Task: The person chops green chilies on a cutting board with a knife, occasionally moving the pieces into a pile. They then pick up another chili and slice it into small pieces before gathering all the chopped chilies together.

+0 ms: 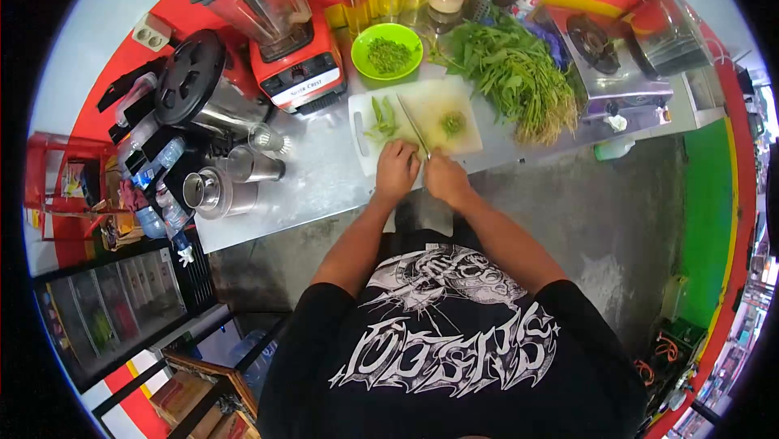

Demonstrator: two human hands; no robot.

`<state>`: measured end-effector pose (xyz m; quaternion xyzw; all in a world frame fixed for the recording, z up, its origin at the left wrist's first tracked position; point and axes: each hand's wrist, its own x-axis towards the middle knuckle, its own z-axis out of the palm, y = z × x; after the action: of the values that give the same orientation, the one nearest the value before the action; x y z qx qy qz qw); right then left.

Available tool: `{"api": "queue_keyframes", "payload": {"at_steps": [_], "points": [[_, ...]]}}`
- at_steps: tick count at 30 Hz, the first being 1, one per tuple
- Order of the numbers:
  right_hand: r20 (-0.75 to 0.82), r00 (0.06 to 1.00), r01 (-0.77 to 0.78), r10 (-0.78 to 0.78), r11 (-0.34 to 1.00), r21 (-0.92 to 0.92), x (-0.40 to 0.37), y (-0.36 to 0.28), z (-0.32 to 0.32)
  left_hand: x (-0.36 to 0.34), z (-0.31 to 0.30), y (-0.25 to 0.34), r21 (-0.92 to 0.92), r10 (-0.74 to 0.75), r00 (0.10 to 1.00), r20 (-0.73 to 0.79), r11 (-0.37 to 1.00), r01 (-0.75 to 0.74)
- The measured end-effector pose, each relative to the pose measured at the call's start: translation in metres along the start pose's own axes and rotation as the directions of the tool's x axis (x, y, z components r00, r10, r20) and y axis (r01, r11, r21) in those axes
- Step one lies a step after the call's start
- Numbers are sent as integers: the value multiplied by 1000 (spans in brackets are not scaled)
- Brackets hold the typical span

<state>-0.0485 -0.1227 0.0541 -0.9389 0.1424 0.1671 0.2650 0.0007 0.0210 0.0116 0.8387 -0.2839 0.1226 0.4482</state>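
Observation:
My right hand [445,175] is closed around the handle of a knife [413,124], whose blade points away across a white cutting board [367,165]. Close to the blade, my left hand [397,170] rests at the board's near edge with its fingers curled together; anything under them is hidden. Left of the knife lie several long green vegetable pieces [381,118]. A small heap of finely chopped greens [453,122] sits to its right. Just behind the board stands a bright green bowl [360,64] containing more chopped greens [389,56].
A large bunch of leafy greens [515,70] lies right of the board, beside a steel gas stove [625,90]. To the left stand a red blender [300,66], a big steel pot [203,90] and metal cups [215,191]. Oil bottles [354,1] line the wall.

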Motion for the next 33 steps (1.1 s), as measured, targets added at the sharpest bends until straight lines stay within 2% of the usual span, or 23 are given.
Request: {"api": "queue_keyframes", "payload": {"at_steps": [2, 4, 6, 9, 15, 18, 20, 24, 26, 27, 30, 32, 33], "points": [[34, 998, 46, -45, 999, -28, -2, -4, -10, 5, -10, -1, 115, 63, 987, 147, 990, -80], [28, 999, 18, -17, 1000, -9, -8, -5, -7, 4, -12, -11, 114, 86, 982, 166, 988, -106], [21, 1000, -6, 6, 1000, 11, -11, -6, -1, 4, -13, -16, 12, 145, 981, 126, 989, -148], [-9, 999, -37, 37, 999, 15, -9, -3, 8, 5, -13, -16, 36, 108, 979, 171, 993, -115], [15, 997, 78, -78, 997, 16, 2, -11, -13, 9, -15, -9, 67, 29, 983, 182, 997, -42], [73, 996, 56, -58, 998, 20, -4, -13, -6, 6, -13, -12, 111, 0, 976, 216, 994, -25], [-16, 998, -54, 54, 998, 28, -8, -15, 5, 6, -13, -10, 143, -8, 977, 213, 989, -23], [-43, 998, -38, 41, 996, 80, 4, -9, 13, 6, -14, -9, 133, 1, 979, 203, 991, -29], [5, 992, 127, -127, 992, 17, 5, -12, -7, 6, -13, -10, 139, -6, 978, 210, 990, -23], [2, 992, 127, -127, 992, 16, 4, -14, -11, 8, -14, -9, 138, -4, 978, 208, 990, -26], [77, 995, 67, -65, 998, -17, -1, -17, -10, 10, -16, -5, 94, 1, 987, 159, 995, -16], [-10, 999, -49, 50, 997, 56, -4, -15, 3, 9, -16, -5, 146, -24, 985, 171, 989, -1], [-7, 999, -49, 49, 997, 52, -3, -14, 3, 9, -15, -5, 144, -28, 985, 169, 990, 3]]}}
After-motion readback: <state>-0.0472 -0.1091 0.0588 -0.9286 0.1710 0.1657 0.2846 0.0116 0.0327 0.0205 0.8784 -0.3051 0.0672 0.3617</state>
